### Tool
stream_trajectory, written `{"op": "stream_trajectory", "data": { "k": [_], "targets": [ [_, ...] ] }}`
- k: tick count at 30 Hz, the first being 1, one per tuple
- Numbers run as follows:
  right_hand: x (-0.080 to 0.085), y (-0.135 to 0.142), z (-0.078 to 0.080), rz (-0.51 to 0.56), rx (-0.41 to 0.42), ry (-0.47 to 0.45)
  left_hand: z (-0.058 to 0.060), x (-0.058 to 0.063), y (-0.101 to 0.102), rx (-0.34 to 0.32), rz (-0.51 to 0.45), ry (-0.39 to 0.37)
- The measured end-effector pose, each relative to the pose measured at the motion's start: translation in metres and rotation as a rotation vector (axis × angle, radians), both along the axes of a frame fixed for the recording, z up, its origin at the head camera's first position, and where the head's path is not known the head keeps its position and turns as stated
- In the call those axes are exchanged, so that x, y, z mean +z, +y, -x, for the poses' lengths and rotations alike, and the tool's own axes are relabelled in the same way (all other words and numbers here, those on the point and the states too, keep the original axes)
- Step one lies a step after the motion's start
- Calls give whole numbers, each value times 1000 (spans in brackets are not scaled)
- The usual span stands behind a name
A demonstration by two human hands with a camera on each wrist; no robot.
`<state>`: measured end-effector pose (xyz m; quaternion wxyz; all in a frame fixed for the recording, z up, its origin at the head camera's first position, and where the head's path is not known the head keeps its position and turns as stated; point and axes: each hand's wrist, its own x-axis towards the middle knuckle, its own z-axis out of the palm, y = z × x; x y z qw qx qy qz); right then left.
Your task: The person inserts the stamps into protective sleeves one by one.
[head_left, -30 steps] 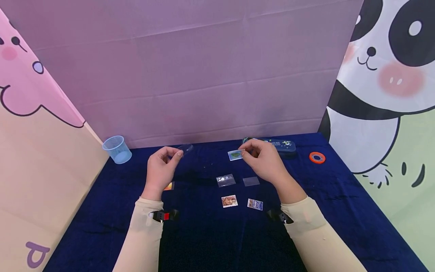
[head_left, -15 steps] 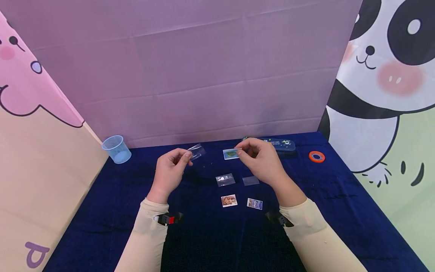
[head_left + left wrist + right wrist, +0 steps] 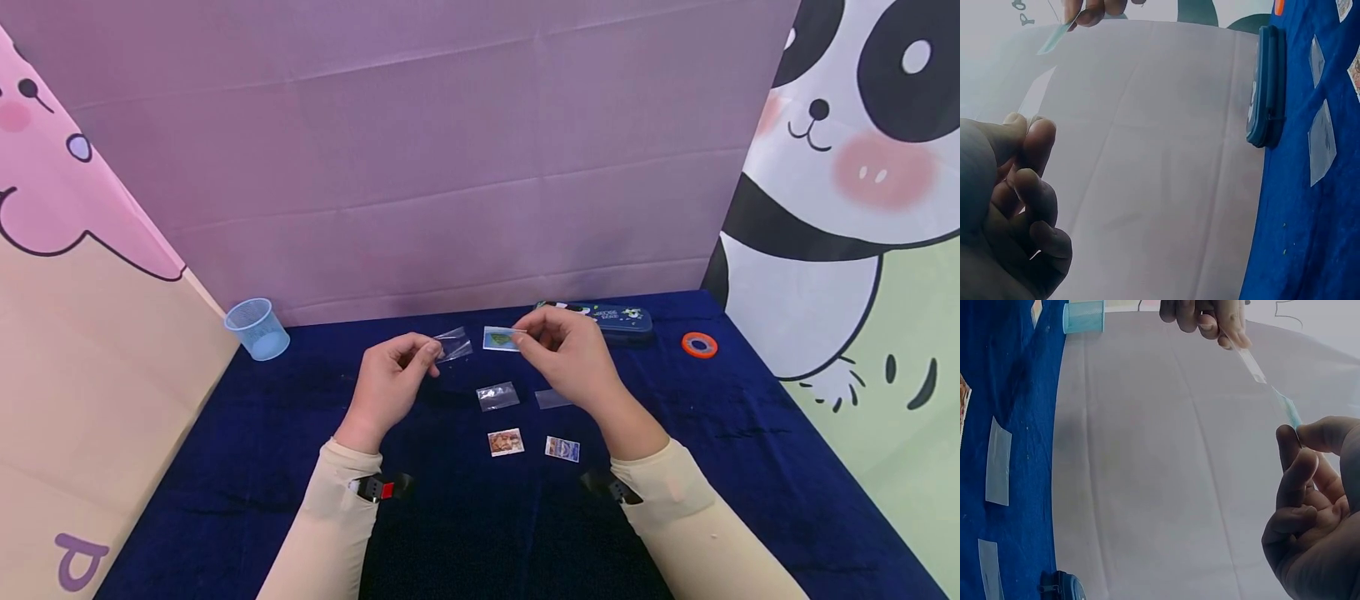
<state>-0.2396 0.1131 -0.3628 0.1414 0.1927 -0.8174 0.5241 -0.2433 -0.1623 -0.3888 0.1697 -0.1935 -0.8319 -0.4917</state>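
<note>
My left hand (image 3: 388, 382) pinches a small clear plastic sleeve (image 3: 456, 344) between thumb and index finger, above the table. Facing it, my right hand (image 3: 567, 354) pinches a small blue-and-green stamp (image 3: 498, 338) with a white border by its right edge. A narrow gap parts sleeve and stamp in the head view. Seen from the right wrist, the stamp (image 3: 1289, 411) tilts toward the sleeve's end (image 3: 1251, 365). On the cloth below lie two more clear sleeves (image 3: 498, 397), the right one partly behind my right hand. Nearer me lie a brownish stamp (image 3: 506, 442) and a blue-purple one (image 3: 562, 449).
A dark blue pencil case (image 3: 628, 322) stands at the back, partly behind my right hand. To its right lies an orange ring-shaped roll (image 3: 699, 345). A light blue mesh cup (image 3: 258, 330) stands at the back left corner of the blue cloth (image 3: 225, 467).
My left hand has moved right with the sleeve, closer to the stamp. The right hand has shifted slightly left. An orange card seen beside the left wrist one second ago is now hidden.
</note>
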Motion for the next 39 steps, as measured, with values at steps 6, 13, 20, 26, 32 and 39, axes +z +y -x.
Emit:
{"op": "stream_trajectory", "data": {
  "k": [6,13,20,26,32,39],
  "targets": [
    [-1,-5,-1,-13,-1,-18,0,1,1,-2,19,-7],
    [-2,-8,0,-23,0,-22,-3,2,3,-11,25,-5],
    [-4,-9,0,-44,-8,-30,-2,0,4,-14,45,1],
    [-6,-9,3,-63,-7,-37,-2,1,5,-16,55,-5],
    [-7,-10,3,-75,3,-43,-2,0,5,-18,59,2],
    [-6,-11,3,-85,14,-64,-1,-1,5,-23,61,6]
  ]
}}
